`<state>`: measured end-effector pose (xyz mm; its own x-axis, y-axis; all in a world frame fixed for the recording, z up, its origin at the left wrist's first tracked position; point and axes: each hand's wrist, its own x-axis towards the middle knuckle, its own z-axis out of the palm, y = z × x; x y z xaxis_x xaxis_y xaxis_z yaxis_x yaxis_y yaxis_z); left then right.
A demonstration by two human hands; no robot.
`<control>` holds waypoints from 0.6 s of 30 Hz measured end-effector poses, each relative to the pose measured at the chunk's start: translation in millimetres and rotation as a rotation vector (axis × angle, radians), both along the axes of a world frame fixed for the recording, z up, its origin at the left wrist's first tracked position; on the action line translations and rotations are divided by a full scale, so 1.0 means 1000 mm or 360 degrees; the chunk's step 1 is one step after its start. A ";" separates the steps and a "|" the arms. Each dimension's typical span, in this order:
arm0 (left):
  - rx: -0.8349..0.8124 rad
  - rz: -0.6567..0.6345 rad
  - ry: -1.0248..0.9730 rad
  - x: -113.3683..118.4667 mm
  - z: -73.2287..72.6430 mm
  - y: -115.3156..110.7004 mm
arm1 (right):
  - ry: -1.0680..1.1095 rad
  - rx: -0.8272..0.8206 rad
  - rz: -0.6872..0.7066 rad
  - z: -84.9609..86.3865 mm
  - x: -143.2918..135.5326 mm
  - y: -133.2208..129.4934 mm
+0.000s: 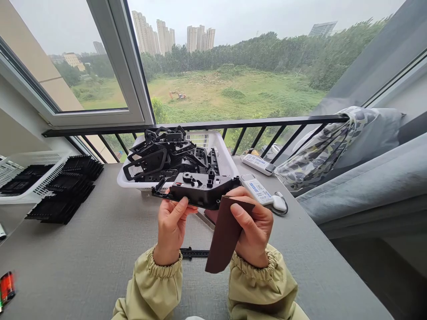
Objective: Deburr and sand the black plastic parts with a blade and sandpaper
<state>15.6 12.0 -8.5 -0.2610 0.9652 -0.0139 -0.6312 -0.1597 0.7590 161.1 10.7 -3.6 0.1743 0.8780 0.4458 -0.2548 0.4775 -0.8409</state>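
A black plastic part [200,192] is held up in front of a white basket [125,180]. My left hand [171,224] grips its left end, thumb on the near side and fingers beneath. At the part's right end is my right hand [251,224], its thumb pressing a dark brown sheet [224,235] that hangs down to the left. Some right fingers are hidden behind the sheet and the part. More black plastic parts [167,153] fill the basket. Partly covered by the sheet, a black caliper-like tool [196,254] lies on the grey table [110,249].
Stacked black trays [66,189] and another white basket [25,195] stand at the left. Two white packs [256,189] and a small white device [279,203] with a cable lie at the right. Red objects [7,284] sit at the left edge. A black railing [267,121] runs behind.
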 end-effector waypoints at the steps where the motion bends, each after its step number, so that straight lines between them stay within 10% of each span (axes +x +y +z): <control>1: -0.0019 -0.0043 0.0019 0.000 0.000 -0.001 | 0.0006 0.0023 -0.0001 0.000 0.000 0.000; 18: 0.0178 -0.0174 0.0168 0.001 -0.002 -0.003 | -0.0275 -0.0040 0.0207 0.006 -0.001 0.003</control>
<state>16.6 9.3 -10.1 -0.1488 0.9819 0.1168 -0.5674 -0.1815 0.8032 159.9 13.7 2.8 -0.0183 0.8993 0.4370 -0.1636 0.4285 -0.8886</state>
